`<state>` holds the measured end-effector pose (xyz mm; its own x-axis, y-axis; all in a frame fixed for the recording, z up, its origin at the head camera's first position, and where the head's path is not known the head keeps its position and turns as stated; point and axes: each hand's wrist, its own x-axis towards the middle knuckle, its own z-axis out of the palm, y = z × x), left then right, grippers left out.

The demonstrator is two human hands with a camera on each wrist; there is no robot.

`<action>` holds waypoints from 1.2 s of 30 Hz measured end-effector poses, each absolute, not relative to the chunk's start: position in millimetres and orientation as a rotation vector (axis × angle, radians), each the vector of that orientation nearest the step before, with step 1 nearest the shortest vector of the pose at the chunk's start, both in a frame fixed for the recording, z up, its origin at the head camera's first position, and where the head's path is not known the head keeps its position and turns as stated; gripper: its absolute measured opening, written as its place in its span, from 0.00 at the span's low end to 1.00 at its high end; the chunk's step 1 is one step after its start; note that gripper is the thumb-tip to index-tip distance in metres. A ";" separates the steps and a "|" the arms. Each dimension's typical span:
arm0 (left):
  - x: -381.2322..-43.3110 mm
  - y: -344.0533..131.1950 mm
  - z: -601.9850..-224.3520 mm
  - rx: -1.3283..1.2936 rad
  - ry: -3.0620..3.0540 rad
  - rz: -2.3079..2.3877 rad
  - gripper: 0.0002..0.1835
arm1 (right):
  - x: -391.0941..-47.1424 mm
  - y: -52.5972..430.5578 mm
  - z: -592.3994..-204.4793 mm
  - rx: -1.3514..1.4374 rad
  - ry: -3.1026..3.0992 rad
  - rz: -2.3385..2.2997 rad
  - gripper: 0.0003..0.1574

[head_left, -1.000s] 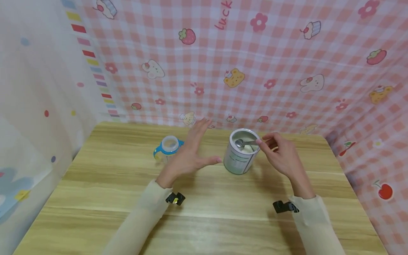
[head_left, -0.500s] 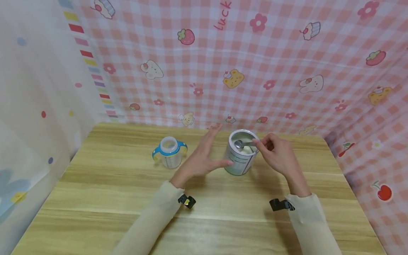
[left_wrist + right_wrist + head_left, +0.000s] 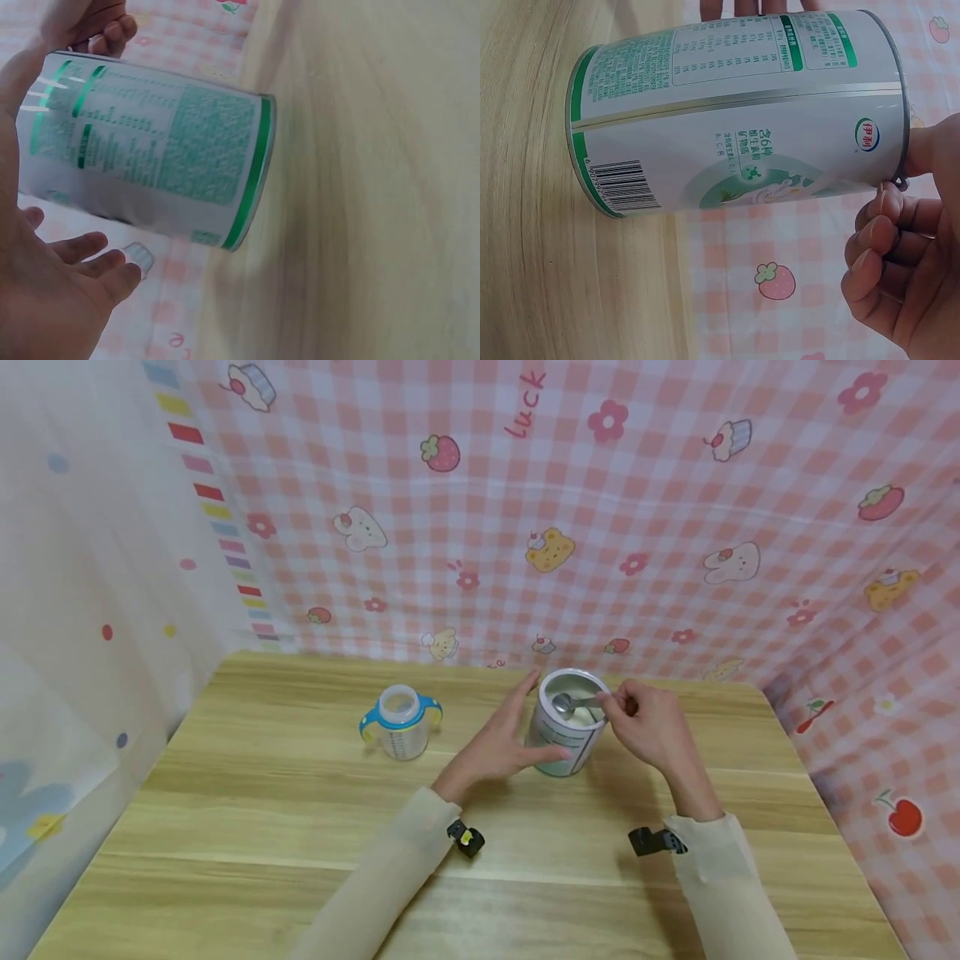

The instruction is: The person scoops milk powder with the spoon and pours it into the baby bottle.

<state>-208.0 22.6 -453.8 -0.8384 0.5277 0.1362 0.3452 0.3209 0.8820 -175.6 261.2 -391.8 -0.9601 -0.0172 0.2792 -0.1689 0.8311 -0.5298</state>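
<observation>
A milk powder tin (image 3: 564,745), white with green print, stands uncovered on the table with pale powder inside. My right hand (image 3: 651,727) pinches the handle of a metal spoon (image 3: 564,702) at the tin's right rim; the spoon's bowl lies over the tin's mouth. In the right wrist view the thumb and forefinger (image 3: 889,196) meet right at the rim. On the tin's left side my left hand (image 3: 495,750) is spread, its thumb across the front and its fingers toward the back. The left wrist view has the fingers (image 3: 97,259) relaxed and apart from the tin's wall.
A clear baby bottle (image 3: 403,739) with blue and yellow handles stands lidless left of the left hand. Behind the wooden table (image 3: 247,827) hangs a pink checked cloth (image 3: 480,510), close to the tin. A pale curtain (image 3: 90,568) hangs at the left.
My left hand has moved right, away from the bottle and up to the tin, uncovering the bottle. The right hand stays on the spoon at the rim.
</observation>
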 end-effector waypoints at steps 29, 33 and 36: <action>-216.5 43.5 -475.8 0.838 2.341 1.728 0.54 | -168.9 264.9 -394.4 0.146 -2.654 0.982 0.19; -216.1 43.3 -475.3 0.834 2.352 1.724 0.55 | -168.9 266.3 -394.5 0.166 -2.639 0.987 0.18; -216.2 43.0 -474.5 0.831 2.354 1.727 0.55 | -170.0 266.8 -393.4 0.199 -2.605 0.962 0.18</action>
<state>-216.2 43.0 -474.5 -0.8450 0.4834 0.2286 0.3631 0.2049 0.9090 -170.0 266.8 -393.4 -0.9270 -0.0089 0.3749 -0.2505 0.7588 -0.6012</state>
